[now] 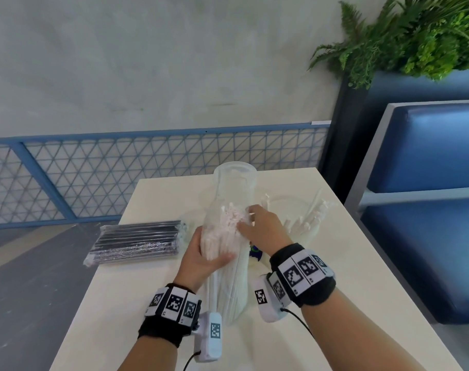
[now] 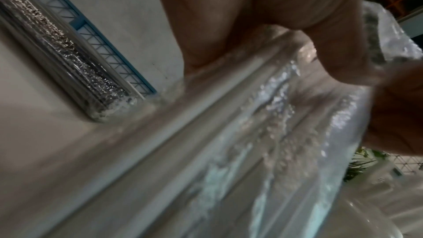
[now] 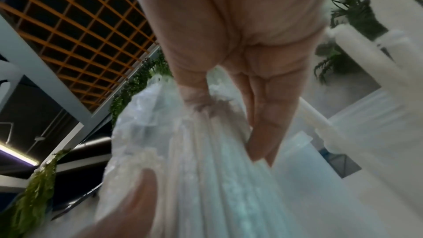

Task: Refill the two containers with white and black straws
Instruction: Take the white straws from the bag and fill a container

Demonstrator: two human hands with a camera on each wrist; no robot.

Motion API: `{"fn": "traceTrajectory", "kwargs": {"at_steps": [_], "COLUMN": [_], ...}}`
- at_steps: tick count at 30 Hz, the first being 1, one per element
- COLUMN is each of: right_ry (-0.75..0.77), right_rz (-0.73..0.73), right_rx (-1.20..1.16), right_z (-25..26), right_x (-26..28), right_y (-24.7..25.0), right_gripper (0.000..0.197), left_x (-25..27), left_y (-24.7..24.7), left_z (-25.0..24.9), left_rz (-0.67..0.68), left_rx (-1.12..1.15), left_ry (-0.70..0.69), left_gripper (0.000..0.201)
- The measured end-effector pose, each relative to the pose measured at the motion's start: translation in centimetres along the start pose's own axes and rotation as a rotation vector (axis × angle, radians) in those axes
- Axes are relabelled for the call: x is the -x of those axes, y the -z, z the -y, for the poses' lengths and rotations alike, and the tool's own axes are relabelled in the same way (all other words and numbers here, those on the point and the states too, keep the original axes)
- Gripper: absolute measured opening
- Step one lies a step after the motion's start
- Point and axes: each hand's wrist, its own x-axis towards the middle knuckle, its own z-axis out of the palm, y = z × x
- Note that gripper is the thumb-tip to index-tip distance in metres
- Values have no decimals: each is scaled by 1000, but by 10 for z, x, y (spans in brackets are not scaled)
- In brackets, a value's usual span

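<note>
A pack of white straws (image 1: 228,277) in a clear plastic bag stands upright on the white table (image 1: 147,303), and the bag's loose top (image 1: 234,178) rises above the straw ends. My left hand (image 1: 209,253) grips the pack around its middle. At the straw tops, my right hand (image 1: 252,220) pinches the bag and straws; the right wrist view shows its fingers (image 3: 263,115) curled on the bundle (image 3: 206,169). A sealed pack of black straws (image 1: 137,242) lies flat to the left. A clear container (image 1: 305,223) holding white straws stands behind my right hand.
A faint clear rim (image 1: 189,219) shows just left of the white pack. A blue bench seat (image 1: 429,210) runs along the table's right side. A blue mesh railing (image 1: 121,170) and a planter with ferns (image 1: 415,36) stand behind.
</note>
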Motion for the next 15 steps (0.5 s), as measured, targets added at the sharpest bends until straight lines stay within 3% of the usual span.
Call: {"fn": "traceTrajectory", "kwargs": {"at_steps": [5,9,12,14,15], "right_ry": [44,28,197,406,476], "right_rz": [30,32,-186,-328,-319], "right_rx": [-244,-416,-150,19,78], "right_z": [-6,-15,-16,-12,-11], "right_x": [5,8,11,16,18], "right_y": [-9,-13,-14,-14,-14], "right_gripper": [35,45,53,45,36], "left_x": [-11,-11,-11,-12,-13], "left_y": [5,2,1,2,3], "left_z": [2,5,6,8,9], "left_rz": [39,-36,-96,-116,-123], "left_rx": [1,-14,11,19,23], "left_ry": [-34,14,17,21,16], "left_gripper": [97,91,76,72,70]}}
